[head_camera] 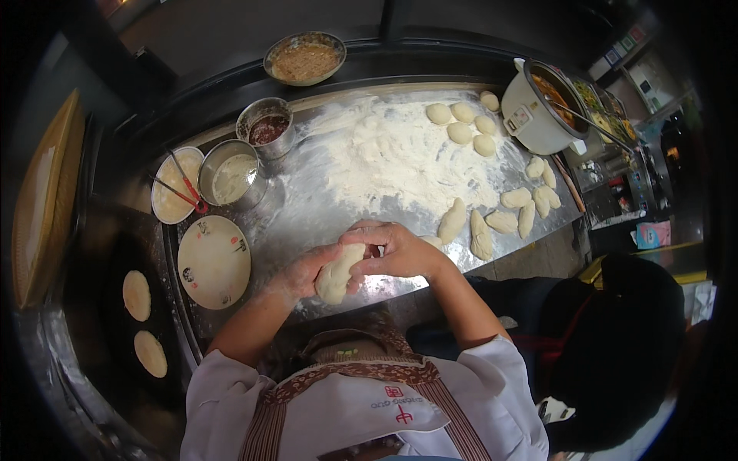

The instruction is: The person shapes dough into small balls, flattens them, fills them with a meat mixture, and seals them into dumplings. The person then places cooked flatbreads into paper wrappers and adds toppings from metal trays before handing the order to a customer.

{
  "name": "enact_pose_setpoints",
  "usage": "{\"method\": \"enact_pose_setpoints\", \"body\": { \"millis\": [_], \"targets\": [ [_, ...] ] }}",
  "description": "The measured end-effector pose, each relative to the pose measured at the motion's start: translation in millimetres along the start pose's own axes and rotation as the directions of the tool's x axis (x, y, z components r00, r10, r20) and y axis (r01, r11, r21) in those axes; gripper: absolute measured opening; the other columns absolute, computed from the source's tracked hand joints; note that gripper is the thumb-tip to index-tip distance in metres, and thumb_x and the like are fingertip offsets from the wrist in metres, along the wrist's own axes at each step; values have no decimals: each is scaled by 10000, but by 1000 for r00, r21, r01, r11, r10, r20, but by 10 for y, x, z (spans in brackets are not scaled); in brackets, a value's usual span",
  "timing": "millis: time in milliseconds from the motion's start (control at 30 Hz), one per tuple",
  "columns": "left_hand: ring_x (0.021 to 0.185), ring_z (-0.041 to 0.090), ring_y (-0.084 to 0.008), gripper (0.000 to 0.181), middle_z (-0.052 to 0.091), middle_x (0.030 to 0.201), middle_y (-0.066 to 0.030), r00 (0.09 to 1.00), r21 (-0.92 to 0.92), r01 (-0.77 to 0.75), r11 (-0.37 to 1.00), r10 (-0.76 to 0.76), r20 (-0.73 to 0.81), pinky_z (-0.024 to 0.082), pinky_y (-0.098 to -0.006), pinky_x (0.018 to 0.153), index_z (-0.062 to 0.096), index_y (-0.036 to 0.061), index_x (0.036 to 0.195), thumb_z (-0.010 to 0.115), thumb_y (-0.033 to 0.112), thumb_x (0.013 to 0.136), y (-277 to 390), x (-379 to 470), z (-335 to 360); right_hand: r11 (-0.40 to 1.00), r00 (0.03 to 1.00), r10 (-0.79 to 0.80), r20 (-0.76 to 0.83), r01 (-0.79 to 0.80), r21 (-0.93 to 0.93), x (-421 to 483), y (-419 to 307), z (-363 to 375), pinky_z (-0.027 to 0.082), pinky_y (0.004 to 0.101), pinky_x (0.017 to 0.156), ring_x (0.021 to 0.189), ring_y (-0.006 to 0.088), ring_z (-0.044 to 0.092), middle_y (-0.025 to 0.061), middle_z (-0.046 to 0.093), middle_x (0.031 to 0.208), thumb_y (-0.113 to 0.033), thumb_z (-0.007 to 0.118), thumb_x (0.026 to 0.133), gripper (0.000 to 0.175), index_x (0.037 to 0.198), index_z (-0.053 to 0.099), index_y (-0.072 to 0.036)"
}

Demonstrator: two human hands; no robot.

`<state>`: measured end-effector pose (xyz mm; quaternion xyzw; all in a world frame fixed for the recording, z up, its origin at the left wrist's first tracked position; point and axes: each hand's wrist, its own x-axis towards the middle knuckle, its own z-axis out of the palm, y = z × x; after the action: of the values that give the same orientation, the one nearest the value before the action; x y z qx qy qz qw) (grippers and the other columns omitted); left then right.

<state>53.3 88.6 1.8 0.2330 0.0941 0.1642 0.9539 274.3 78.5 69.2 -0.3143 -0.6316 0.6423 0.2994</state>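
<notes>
A piece of pale dough [337, 276] is held between my two hands, above the near edge of the metal worktop [277, 227]. My left hand [308, 268] cups it from the left. Fingers of my right hand [392, 245] press on its top and right side, hiding part of it. Several elongated dough pieces [481, 235] lie to the right of my hands, one partly covered by my right wrist. Beyond them, several round dough balls [459, 133] sit beside a broad spread of white flour [392, 155].
At left stand a plate [214, 262], a bowl with red-handled scissors [199, 206] and two metal pots [230, 173]. Two flatbreads [136, 295] lie on a dark griddle. A filled bowl [305, 60] is at the back, a white cooker [533, 109] at right. Someone in dark clothing [622, 346] is close on my right.
</notes>
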Motion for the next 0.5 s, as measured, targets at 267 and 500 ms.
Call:
{"method": "enact_pose_setpoints", "body": {
  "millis": [267,500],
  "targets": [
    [808,644,-251,430,634,905,-140,966,95,62,994,-36,-257,542,-393,777,542,-5,1220,580,313,933,-304,-227,-505,960,995,86,-50,-70,271,156,1044,29,513,307,761,905,205,627,86,647,1010,29,664,810,202,1009,675,0],
    [857,642,-252,564,638,1000,-183,941,-245,-311,918,262,-214,530,-427,840,531,-21,1270,447,451,971,-346,-163,-678,415,947,-145,-288,-206,-886,342,1985,-247,402,497,939,1188,331,519,139,517,1374,-177,683,828,393,1186,612,-31]
  ]
}}
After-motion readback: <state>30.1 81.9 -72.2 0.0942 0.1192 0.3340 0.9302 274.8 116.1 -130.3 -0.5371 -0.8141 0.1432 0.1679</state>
